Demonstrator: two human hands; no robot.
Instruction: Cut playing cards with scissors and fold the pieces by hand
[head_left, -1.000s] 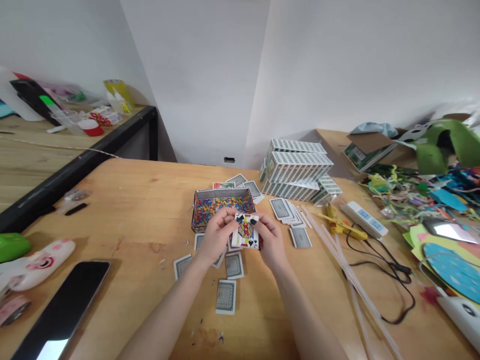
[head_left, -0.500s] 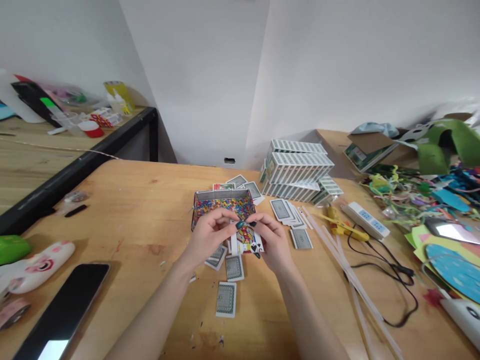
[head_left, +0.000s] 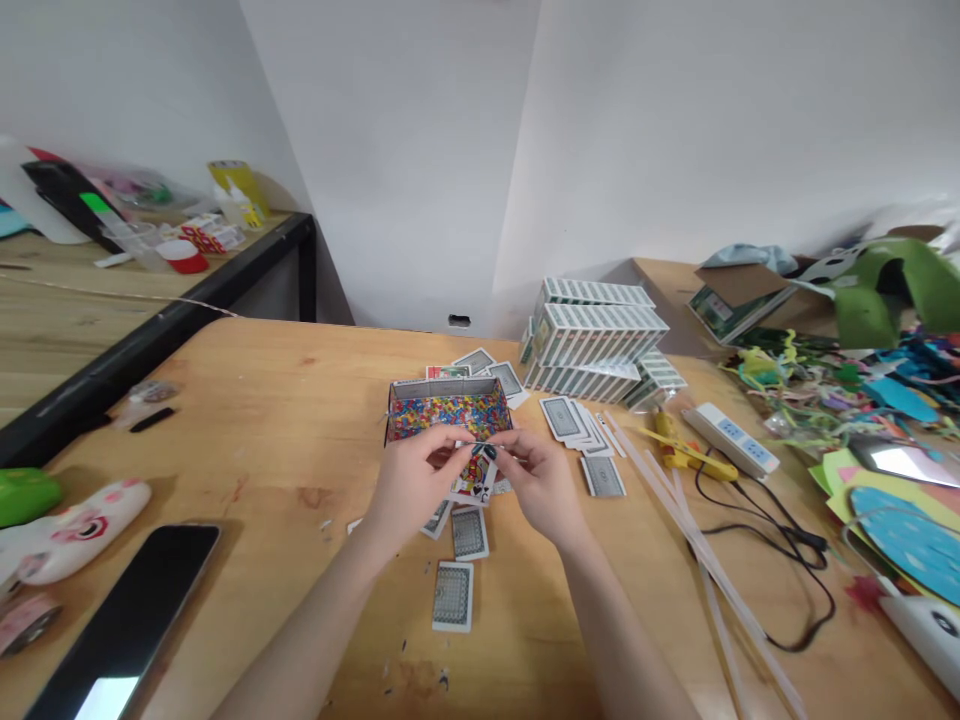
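Note:
My left hand [head_left: 414, 488] and my right hand [head_left: 536, 488] are closed in pinches, thumb tips meeting at the upper edge of a face-up playing card [head_left: 475, 482]. A picture figure and black suit marks show on the card; its top edge is partly hidden by the fingers. Just beyond my hands stands an open box [head_left: 448, 388], its floor covered with small multicoloured pieces. Below the held card lie face-down playing cards [head_left: 470, 533], and another card [head_left: 453, 597] rests nearer to me.
Striped card boxes [head_left: 600, 335] are stacked at the back right, with more loose cards [head_left: 564, 420] in front. To the right are clear sticks [head_left: 697, 545], a yellow glue gun [head_left: 694, 460], its cable and a power strip [head_left: 731, 440]. A phone [head_left: 131, 620] lies at left.
The face-up card has shifted slightly left and tilted away between my fingers, showing smaller now. My fingertips have drawn to its upper edge, and the right hand's fingers have come off its lower corner.

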